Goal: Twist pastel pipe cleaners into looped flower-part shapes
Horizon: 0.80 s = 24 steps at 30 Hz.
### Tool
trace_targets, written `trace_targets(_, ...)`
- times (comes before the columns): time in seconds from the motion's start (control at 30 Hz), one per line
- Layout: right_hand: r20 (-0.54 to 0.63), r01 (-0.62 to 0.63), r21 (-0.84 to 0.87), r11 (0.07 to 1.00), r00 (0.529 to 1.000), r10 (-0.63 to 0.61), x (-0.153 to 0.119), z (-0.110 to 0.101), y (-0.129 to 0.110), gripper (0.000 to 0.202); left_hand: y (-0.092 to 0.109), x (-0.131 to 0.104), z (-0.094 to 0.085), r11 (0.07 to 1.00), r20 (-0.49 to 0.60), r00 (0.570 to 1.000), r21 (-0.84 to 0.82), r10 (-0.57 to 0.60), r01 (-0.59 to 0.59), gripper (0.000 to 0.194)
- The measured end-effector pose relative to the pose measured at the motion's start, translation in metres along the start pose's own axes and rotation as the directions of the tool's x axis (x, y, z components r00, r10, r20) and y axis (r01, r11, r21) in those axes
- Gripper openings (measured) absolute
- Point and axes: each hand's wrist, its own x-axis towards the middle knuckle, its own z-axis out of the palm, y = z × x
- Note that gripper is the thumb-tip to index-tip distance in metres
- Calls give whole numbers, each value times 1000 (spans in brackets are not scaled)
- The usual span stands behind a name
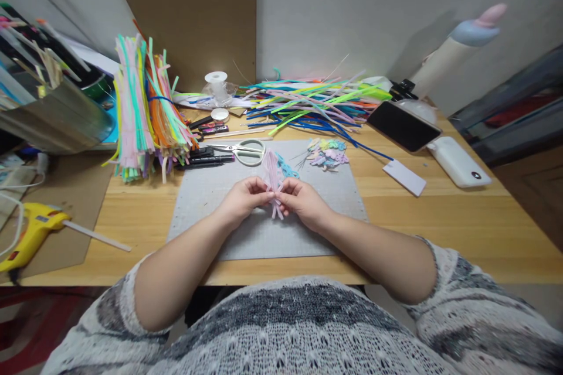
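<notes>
Between my two hands, above the grey cutting mat (211, 205), is a small bundle of pale pink pipe cleaners (273, 171). My left hand (247, 198) pinches its narrow lower part from the left, and my right hand (299, 199) pinches it from the right; the fingertips almost meet. The strands fan out above the fingers and short ends stick out below. Just behind my right hand lie light blue looped pieces (288, 167). Pastel flower-like pieces on thin wires (329, 154) rest at the mat's back right. Scissors (250, 152) lie at its back edge.
Bundled pipe cleaners (134, 108) stand at the left, near a yellow glue gun (37, 228). Loose pipe cleaners (308, 102) and a wire spool (216, 85) are at the back. A phone (403, 126), white tag (404, 177) and white device (460, 162) lie right.
</notes>
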Motion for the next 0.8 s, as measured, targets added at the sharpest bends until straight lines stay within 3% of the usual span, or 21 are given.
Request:
trace_targets(0.53, 51, -47, 162, 986, 998, 40, -1, 0, 0, 36, 0, -2, 3, 1000, -30, 999, 21, 12, -12, 41)
trace_targets(0.67, 48, -19, 128, 992, 999, 13, -2, 0, 0, 35, 1, -2, 3, 998, -33, 998, 31, 48, -47, 39)
trace_targets(0.8, 36, 36, 31, 999, 999, -37, -4, 0, -2, 32, 3, -2, 3, 997, 35, 998, 56, 49, -51, 31)
